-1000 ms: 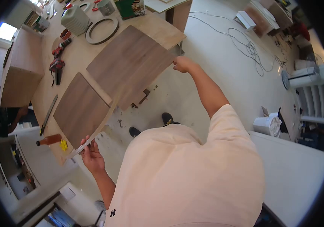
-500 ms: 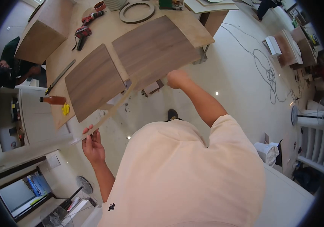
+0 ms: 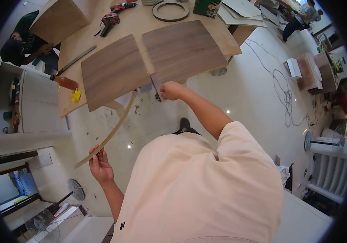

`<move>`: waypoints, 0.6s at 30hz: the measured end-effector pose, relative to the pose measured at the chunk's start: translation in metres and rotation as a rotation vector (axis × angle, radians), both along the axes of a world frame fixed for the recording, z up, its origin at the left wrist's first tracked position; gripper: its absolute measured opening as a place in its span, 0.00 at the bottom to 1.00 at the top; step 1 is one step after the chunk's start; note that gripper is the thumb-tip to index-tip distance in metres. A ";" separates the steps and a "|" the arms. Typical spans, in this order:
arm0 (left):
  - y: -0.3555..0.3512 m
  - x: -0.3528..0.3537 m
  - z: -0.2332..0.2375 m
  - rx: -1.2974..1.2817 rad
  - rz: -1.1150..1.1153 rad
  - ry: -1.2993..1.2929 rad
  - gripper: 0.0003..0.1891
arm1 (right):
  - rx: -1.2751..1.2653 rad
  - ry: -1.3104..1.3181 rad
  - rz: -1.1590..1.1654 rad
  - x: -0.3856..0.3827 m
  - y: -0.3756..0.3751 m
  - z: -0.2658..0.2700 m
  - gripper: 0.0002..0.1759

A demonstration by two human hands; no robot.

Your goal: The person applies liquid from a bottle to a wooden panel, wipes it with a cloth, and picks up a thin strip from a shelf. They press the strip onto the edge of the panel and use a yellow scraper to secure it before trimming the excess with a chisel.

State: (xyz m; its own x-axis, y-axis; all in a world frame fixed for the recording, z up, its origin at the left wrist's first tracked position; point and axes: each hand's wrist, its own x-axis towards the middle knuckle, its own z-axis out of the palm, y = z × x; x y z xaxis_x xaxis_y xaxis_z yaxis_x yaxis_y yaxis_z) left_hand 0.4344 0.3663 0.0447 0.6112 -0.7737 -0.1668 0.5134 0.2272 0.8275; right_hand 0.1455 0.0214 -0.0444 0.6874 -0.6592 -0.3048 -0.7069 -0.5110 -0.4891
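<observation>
My left hand (image 3: 101,165) grips a long, thin, curved strip (image 3: 114,131) near its lower end; the strip's upper end reaches the front edge of the left wood-grain panel (image 3: 112,73). My right hand (image 3: 171,90) is closed at the front edge of the right wood-grain panel (image 3: 183,50), beside a thin flat piece (image 3: 155,84) that extends up to the gap between the panels. The fingers seem wrapped round its lower end, though they are partly hidden. Both panels lie on the wooden table (image 3: 233,47) and overhang its front.
On the table are a red cordless tool (image 3: 110,19), a ring (image 3: 170,11), a long saw-like tool (image 3: 77,59), an orange bottle (image 3: 66,82) and a yellow item (image 3: 76,96). A person (image 3: 25,42) is at the left, another (image 3: 299,22) at the upper right. Cables (image 3: 283,93) lie on the floor.
My right hand has moved left along the panel edge, and a thin flat piece now shows beside it. The strip's upper end has dropped left and away from the right panel. The view has shifted.
</observation>
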 end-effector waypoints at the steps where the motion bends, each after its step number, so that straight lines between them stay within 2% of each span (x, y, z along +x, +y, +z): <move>1: 0.003 0.000 -0.001 0.003 0.012 0.010 0.16 | 0.020 0.013 0.018 0.000 -0.002 -0.003 0.17; 6: 0.017 0.005 -0.016 0.009 0.004 0.039 0.15 | -0.018 -0.049 -0.093 -0.006 -0.003 -0.021 0.16; 10: 0.015 0.005 -0.011 -0.005 -0.004 0.027 0.15 | -0.066 -0.151 -0.168 -0.001 0.001 -0.030 0.17; 13: 0.010 -0.004 -0.011 -0.021 0.030 0.024 0.15 | -0.027 -0.240 -0.162 -0.007 -0.001 -0.036 0.18; 18: -0.019 -0.024 -0.018 -0.051 0.034 0.076 0.15 | 0.089 -0.182 -0.142 -0.048 -0.027 -0.022 0.19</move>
